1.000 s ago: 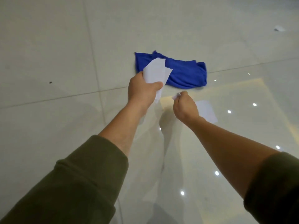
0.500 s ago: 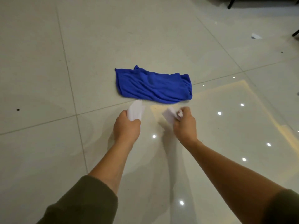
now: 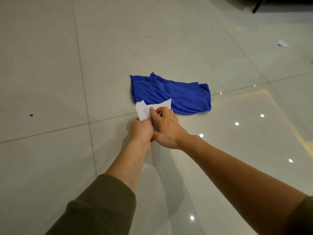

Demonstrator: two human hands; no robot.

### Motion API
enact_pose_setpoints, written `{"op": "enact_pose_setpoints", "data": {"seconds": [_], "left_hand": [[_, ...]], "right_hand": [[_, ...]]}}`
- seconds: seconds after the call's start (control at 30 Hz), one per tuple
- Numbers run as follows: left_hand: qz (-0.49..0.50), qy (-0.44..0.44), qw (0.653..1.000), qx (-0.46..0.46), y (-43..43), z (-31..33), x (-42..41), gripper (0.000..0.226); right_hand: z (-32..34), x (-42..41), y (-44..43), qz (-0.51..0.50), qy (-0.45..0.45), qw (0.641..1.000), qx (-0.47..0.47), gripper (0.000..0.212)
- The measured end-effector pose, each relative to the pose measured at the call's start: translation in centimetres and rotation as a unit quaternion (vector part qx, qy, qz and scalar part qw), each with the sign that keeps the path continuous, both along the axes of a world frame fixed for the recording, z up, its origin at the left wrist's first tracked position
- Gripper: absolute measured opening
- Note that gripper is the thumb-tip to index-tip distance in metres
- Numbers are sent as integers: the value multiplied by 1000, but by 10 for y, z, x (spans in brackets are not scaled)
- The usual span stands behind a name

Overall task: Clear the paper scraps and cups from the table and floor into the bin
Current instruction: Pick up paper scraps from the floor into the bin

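- Glossy pale floor tiles [image 3: 50, 82] fill the view, with a blue cloth [image 3: 177, 94] crumpled just beyond the hands.
- The left hand [image 3: 141, 131] grips a bunch of paper scraps [image 3: 142, 110]. The right hand [image 3: 166, 128] touches it, fingers curled onto the same bunch, seemingly tucking a piece in.
- Step in hand, as I judge it: gathering floor scraps into one hold.
- A loose scrap [image 3: 283, 43] lies well apart, far right. Fetching it calls for freeing the right hand. No bin shows.
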State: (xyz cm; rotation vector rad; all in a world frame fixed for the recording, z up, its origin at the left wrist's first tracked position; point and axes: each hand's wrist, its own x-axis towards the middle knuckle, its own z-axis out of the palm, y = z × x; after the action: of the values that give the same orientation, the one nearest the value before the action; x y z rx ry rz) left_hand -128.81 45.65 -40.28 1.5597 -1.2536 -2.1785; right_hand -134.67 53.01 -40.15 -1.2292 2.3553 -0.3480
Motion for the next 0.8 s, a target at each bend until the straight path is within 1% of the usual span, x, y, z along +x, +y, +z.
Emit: {"op": "enact_pose_setpoints", "data": {"seconds": [0.03, 0.07, 0.1, 0.13, 0.17, 0.2, 0.23, 0.27, 0.3, 0.33, 0.4, 0.43, 0.47, 0.5, 0.57, 0.63, 0.7, 0.77, 0.8], "left_hand": [[1, -13, 999, -35, -5, 0, 0, 16], [6, -19, 998, -63, -9, 1, 2, 17], [13, -25, 996, -81, -14, 2, 6, 17], [12, -34, 995, -98, -19, 4, 13, 15], [1, -44, 992, -115, -23, 5, 21, 12], [-18, -50, 990, -133, -27, 4, 30, 12], [-38, -52, 987, -147, -31, 1, 41, 13], [-55, -57, 984, -158, -34, -1, 52, 15], [-69, -66, 981, -168, -37, -3, 62, 15], [-77, -79, 978, -175, -40, -4, 70, 15], [-55, -75, 983, -156, -47, -6, 80, 15], [-28, -62, 988, -139, -49, -4, 82, 15], [-11, -55, 989, -135, -51, 1, 83, 18], [-6, -55, 989, -139, -53, 5, 83, 21], [-1, -48, 988, -146, -57, 18, 82, 26], [20, -49, 986, -161, -63, 29, 81, 28], [69, -68, 979, -180, -72, 40, 86, 28], [119, -71, 978, -159, -79, 52, 95, 31], [133, -48, 981, -132, -80, 61, 100, 32]], "right_hand": [[1, -5, 0, -17, -24, 999, -44, 64], [1, -14, -2, -60, -33, 992, -107, 63], [-4, -29, -5, -116, -21, 981, -156, 62], [-9, -45, -8, -172, 1, 970, -169, 63], [-13, -61, -11, -213, 27, 969, -126, 69], [-19, -74, -13, -228, 45, 972, -42, 78], [-25, -83, -14, -220, 51, 973, 42, 86], [-31, -89, -16, -206, 55, 972, 98, 90], [-35, -91, -18, -197, 72, 970, 122, 89], [-37, -91, -19, -189, 97, 969, 124, 81], [-34, -87, -22, -173, 135, 971, 89, 56], [-32, -83, -23, -169, 133, 975, 63, 48], [-27, -77, -26, -179, 104, 978, 28, 45], [-21, -68, -30, -201, 55, 978, -13, 42], [-3, -47, -43, -229, -46, 967, -106, 36], [18, -25, -59, -212, -117, 953, -179, 31], [46, -5, -75, -197, -187, 932, -239, 23], [75, 19, -89, -176, -254, 908, -284, 20], [89, 33, -95, -157, -278, 901, -292, 20]]}}
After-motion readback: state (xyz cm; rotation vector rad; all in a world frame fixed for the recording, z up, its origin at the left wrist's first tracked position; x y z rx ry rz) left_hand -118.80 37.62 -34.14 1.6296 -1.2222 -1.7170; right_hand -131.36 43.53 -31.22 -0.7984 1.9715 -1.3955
